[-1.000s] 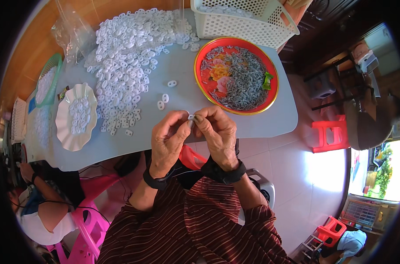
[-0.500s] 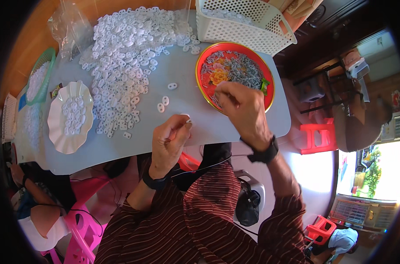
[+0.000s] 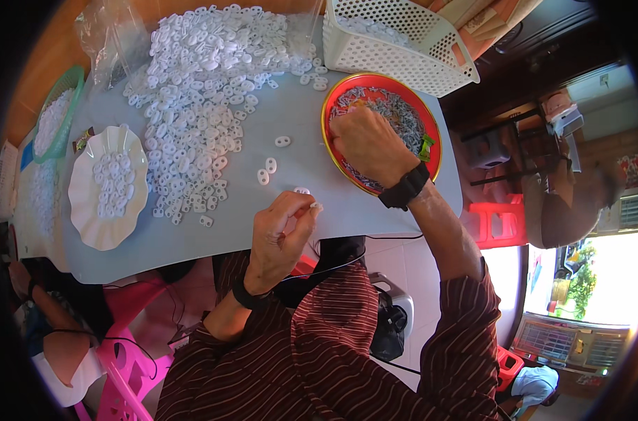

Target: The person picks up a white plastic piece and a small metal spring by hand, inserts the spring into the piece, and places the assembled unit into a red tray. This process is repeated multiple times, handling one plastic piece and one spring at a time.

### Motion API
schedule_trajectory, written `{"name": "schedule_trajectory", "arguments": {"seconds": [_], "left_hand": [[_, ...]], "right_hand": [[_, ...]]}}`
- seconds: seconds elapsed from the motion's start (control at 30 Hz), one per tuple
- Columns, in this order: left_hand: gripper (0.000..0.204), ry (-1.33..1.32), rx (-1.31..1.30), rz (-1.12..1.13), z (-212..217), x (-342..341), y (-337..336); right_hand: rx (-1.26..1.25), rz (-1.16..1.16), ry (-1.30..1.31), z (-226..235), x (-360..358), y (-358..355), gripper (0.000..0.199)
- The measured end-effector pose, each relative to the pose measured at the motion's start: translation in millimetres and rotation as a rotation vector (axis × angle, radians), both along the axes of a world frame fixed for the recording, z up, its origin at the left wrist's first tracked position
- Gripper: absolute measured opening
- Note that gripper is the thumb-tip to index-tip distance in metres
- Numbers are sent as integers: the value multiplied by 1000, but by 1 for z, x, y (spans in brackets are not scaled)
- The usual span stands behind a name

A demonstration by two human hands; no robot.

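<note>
While a white piece (image 3: 317, 206) sits pinched between the left hand's (image 3: 284, 231) fingertips, the right hand (image 3: 375, 144) reaches into the red tray (image 3: 418, 105).
The right fingers are hidden among the grey pins (image 3: 406, 125), so their grip cannot be told; pieces on the plate (image 3: 84, 189) look perhaps finished, while a big pile (image 3: 192, 119) remains on the bench (image 3: 364, 216); a second ago both hands met at the piece.

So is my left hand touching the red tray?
Apart: the head view shows bare grey table between the left hand and the near rim of the red tray.
</note>
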State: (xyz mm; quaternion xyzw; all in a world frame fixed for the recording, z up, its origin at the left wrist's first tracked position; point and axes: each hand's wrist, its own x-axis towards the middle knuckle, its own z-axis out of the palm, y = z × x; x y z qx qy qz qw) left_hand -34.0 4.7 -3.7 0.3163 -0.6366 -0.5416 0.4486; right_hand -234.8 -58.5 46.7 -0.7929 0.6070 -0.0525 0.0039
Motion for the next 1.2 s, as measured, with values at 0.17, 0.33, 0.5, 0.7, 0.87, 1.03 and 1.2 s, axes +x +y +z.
{"name": "schedule_trajectory", "arguments": {"seconds": [0.17,0.33,0.5,0.7,0.87,1.03,1.2], "left_hand": [[9,46,121,-8,-3,0,0],[10,151,230,-15,3,2,-1],[11,248,327,-5,9,6,4],[13,85,199,17,4,11,7],[12,78,173,20,6,11,6],[12,80,154,32,5,9,6],[10,61,136,40,6,7,5]], "right_hand": [[-36,-14,-151,4,-8,4,7],[55,-195,-769,32,13,40,6],[175,-226,-1256,-2,38,83,16],[172,-231,-1620,-35,51,100,12],[173,-204,-1658,-36,53,101,13],[135,-153,-1718,-39,55,102,16],[124,-156,-1742,-41,57,102,15]]}}
